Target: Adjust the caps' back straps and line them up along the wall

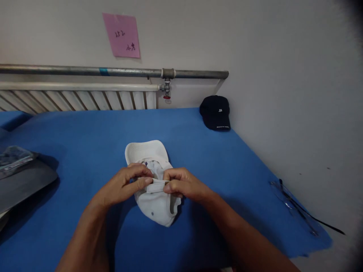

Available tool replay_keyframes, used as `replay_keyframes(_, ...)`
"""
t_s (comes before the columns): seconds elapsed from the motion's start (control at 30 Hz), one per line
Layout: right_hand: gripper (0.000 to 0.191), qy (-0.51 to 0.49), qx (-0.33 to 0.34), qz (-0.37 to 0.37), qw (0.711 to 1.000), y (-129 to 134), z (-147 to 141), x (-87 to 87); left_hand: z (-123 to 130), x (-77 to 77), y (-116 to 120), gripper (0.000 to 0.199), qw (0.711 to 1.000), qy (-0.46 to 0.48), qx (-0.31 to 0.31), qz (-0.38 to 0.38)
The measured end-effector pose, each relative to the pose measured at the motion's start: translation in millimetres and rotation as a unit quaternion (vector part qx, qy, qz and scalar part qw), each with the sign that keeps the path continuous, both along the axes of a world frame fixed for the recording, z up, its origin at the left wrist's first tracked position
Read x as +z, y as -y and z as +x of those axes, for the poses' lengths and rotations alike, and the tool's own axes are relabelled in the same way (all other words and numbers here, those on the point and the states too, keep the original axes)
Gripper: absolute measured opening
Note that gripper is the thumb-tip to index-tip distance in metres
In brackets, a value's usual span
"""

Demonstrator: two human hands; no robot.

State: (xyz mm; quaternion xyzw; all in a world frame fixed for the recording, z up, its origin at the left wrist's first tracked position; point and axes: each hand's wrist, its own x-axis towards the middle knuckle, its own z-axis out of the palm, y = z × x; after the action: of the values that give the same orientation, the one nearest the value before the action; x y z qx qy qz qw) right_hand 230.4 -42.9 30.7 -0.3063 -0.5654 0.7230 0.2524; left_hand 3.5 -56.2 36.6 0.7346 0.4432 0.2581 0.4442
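Note:
A white baseball cap (159, 209) lies in front of me on the blue surface, its brim (146, 151) pointing away and its inside partly showing. My left hand (126, 185) pinches the cap's back edge at the left end of the adjuster strap (155, 187). At the strap's right end, my right hand (187, 185) grips the same edge between thumb and fingers. The fingertips of both hands are partly hidden inside the cap.
A black cap (215, 113) sits at the back right against the wall. Eyeglasses (289, 204) lie at the right edge of the blue table (93, 139). At the left is a grey brimmed object (31, 181) with a plastic wrapper. Behind stand a radiator (113, 99) and a pipe (130, 71).

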Motion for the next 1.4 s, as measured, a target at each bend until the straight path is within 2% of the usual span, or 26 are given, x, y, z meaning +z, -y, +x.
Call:
replay_keyframes(0.07,0.018,0.009,-0.005,0.020,1.000,-2.5,5.4,2.7,-0.1,3.3,0.0,0.023,0.999,0.009,-0.035,-0.013)
replay_keyframes(0.13,0.016,0.031,-0.013,0.047,0.998,-4.2,8.7,4.1,-0.4,4.0,0.5,0.019,0.996,0.033,-0.064,-0.060)
replay_keyframes(0.23,0.012,0.056,-0.006,0.078,0.995,-5.0,10.1,3.7,0.2,0.6,1.4,0.012,0.984,0.019,-0.111,-0.137)
replay_keyframes(0.33,0.011,0.063,0.029,0.086,0.994,-4.8,9.8,2.9,4.1,-4.0,1.4,0.014,0.968,0.004,-0.168,-0.187)
replay_keyframes(0.4,0.011,0.062,0.042,0.086,0.993,-4.7,10.0,3.0,8.0,-5.5,0.7,0.018,0.961,0.008,-0.181,-0.209)
replay_keyframes(0.57,0.009,0.060,0.032,0.104,0.992,-3.9,10.8,5.5,12.4,-4.4,-1.4,0.019,0.957,0.068,-0.136,-0.247)
replay_keyframes(0.67,0.007,0.060,0.004,0.124,0.990,-2.1,10.1,7.4,9.1,-6.7,-2.2,0.028,0.950,0.169,-0.100,-0.243)
replay_keyframes(0.77,0.007,0.058,-0.029,0.158,0.985,-0.7,9.3,7.5,5.2,-11.7,-2.7,0.032,0.925,0.288,-0.040,-0.243)
replay_keyframes(0.83,0.007,0.064,-0.056,0.195,0.977,-0.2,9.1,6.2,4.8,-13.7,-3.0,0.034,0.907,0.335,-0.012,-0.254)
replay_keyframes(0.93,0.015,0.066,-0.113,0.309,0.942,1.5,8.4,4.1,8.0,-12.7,-2.8,0.033,0.891,0.364,0.019,-0.270)
replay_keyframes(1.03,0.028,0.059,-0.141,0.455,0.877,4.8,6.5,3.9,13.1,-10.1,-2.3,0.029,0.886,0.371,0.050,-0.274)
replay_keyframes(1.1,0.022,0.086,-0.128,0.518,0.842,6.8,5.0,4.0,15.7,-9.5,-2.3,0.030,0.884,0.375,0.065,-0.270)
replay_keyframes(1.17,0.012,0.117,-0.113,0.545,0.822,7.9,3.8,3.4,17.3,-10.0,-2.8,0.030,0.882,0.381,0.075,-0.268)
replay_keyframes(1.23,0.007,0.125,-0.107,0.545,0.822,7.9,3.2,2.0,17.8,-10.4,-3.4,0.029,0.878,0.387,0.084,-0.269)
replay_keyframes(1.4,0.010,0.119,-0.094,0.483,0.862,6.4,2.9,-1.0,19.3,-8.6,-3.0,0.029,0.879,0.378,0.108,-0.270)
